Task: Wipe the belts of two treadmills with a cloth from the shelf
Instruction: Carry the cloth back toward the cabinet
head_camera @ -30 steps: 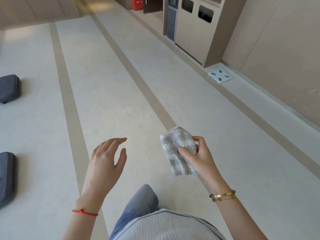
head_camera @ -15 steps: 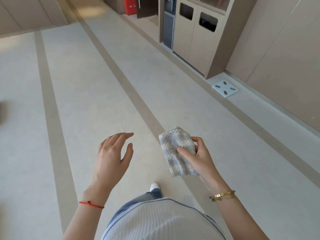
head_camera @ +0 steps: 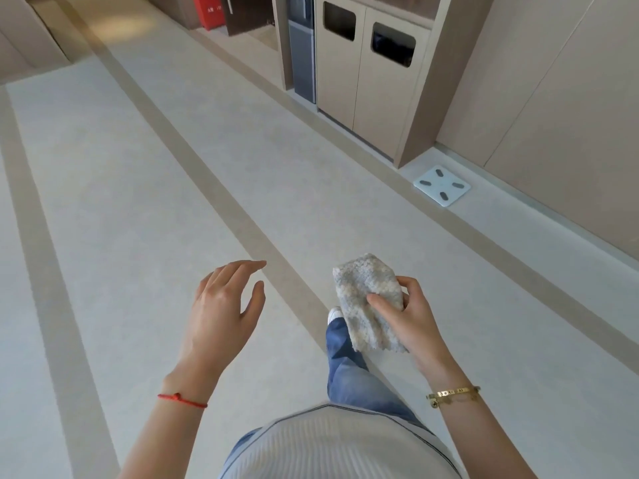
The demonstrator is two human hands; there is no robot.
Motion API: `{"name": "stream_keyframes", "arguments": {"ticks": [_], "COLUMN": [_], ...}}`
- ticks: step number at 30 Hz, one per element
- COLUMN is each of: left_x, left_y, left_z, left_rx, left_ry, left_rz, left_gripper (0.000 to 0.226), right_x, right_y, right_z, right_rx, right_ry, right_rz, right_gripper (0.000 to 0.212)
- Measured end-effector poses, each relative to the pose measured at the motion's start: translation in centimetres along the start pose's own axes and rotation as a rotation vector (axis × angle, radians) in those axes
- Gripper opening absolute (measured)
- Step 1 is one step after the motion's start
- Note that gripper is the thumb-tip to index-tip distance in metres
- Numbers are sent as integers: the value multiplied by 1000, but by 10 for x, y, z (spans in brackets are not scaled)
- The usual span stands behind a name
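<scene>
My right hand [head_camera: 411,318] grips a folded grey-white mottled cloth [head_camera: 367,292] in front of my body, thumb across its front and fingers curled behind it. The cloth's lower end hangs below my palm. My left hand [head_camera: 221,309] hovers beside it at the same height, fingers relaxed and spread, holding nothing. No treadmill is in view. My right leg in blue jeans, with a white shoe [head_camera: 334,314], is stepping forward under the cloth.
Pale floor with beige stripes [head_camera: 221,202] stretches ahead. A beige cabinet with two bin openings [head_camera: 366,63] stands at the upper right beside a dark grey unit [head_camera: 302,60]. A white bathroom scale [head_camera: 442,185] lies by the right wall. A red box [head_camera: 205,10] sits far ahead.
I have walked forward and turned right: the dark treadmill ends at the left have left the view, and the cabinet and scale are closer. Both hands keep their poses; my right leg has swung forward.
</scene>
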State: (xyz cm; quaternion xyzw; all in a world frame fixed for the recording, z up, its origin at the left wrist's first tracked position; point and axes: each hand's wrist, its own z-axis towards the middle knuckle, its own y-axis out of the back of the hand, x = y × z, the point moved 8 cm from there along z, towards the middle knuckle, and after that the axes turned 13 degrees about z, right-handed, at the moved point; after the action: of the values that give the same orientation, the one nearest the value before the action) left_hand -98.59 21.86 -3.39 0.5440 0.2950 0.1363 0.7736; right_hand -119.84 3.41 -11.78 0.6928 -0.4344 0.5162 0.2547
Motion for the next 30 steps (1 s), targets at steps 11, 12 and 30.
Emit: {"name": "stream_keyframes", "arguments": {"ticks": [11, 12, 30], "left_x": [23, 27, 95], "left_y": [-46, -50, -143], "left_z": [295, 319, 742], "left_rx": [-64, -68, -60], "left_ry": [6, 9, -83], "left_rz": [-25, -25, -46], "left_gripper": [33, 33, 29], "right_x": [125, 137, 245], "right_y": [-51, -58, -177], "right_z": [284, 307, 691], "right_rx": [17, 26, -16], "right_ry": [44, 47, 18], "right_rz": [2, 1, 76], "right_gripper": [41, 41, 39]}}
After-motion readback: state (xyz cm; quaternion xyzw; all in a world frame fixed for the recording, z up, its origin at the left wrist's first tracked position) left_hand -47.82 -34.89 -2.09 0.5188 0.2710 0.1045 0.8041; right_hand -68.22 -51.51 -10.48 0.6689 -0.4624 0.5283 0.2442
